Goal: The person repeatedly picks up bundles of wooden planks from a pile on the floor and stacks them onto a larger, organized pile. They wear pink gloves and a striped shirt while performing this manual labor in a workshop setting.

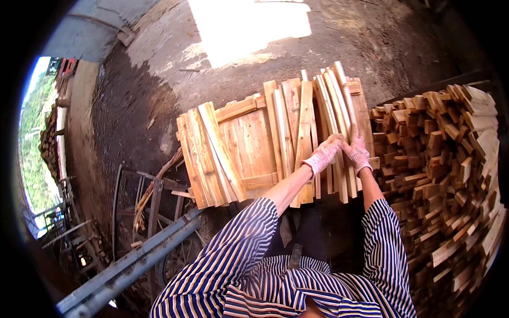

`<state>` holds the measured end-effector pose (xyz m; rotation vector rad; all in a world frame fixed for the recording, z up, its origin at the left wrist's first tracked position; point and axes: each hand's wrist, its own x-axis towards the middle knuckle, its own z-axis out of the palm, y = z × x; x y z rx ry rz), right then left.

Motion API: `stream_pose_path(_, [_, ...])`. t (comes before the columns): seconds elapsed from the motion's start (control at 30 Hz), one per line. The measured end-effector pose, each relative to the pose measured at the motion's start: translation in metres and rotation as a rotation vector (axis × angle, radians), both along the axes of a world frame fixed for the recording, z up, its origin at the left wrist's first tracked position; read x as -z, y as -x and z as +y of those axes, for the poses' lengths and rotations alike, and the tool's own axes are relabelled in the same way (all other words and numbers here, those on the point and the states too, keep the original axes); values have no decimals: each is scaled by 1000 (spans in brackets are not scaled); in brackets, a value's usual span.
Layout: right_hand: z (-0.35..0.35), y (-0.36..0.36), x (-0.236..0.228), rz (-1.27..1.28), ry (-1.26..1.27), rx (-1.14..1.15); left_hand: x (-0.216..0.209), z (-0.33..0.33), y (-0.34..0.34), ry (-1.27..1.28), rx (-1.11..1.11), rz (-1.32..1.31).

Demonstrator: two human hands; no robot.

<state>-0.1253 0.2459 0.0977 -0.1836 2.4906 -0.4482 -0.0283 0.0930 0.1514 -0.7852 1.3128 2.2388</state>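
Note:
Both my hands wear pale, pinkish work gloves and are close together over a bunch of narrow wooden slats point(337, 103) at the right end of a wooden plank platform point(244, 135). My left hand point(325, 152) reaches across from the left, its fingers closed at the slats. My right hand point(358, 149) is closed around the same bunch from its right side. The slats lie side by side, roughly lengthwise away from me. Loose slats point(303, 122) rest left of my hands, and several more boards point(204, 153) lie at the platform's left end.
A tall stack of cut wood pieces point(440, 159) stands close on my right. A blue-grey metal beam point(132, 259) slants from the lower left toward the platform, near a metal frame point(151, 201). Bright sunlight falls on the dirt floor point(159, 100) beyond.

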Motion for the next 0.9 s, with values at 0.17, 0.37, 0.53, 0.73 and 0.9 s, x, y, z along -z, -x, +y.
stream_pose_path(0.17, [30, 3, 52, -43, 160, 56, 58, -33, -83, 89, -318, 64])
stream_pose_path(0.37, [-1, -10, 11, 226, 6, 82, 24, -211, -233, 928, -588, -289])
stream_pose_path(0.53, [-129, -105, -21, 394, 621, -94, 60, -363, -353, 1438, -376, -806])
stream_pose_path(0.73, [-325, -240, 48, -226, 744, -14, 117, -473, -378, 934, -617, -593])
stream_pose_path(0.9, [-447, -281, 66, -398, 538, 103, 149, -526, -404, 595, -499, -337])
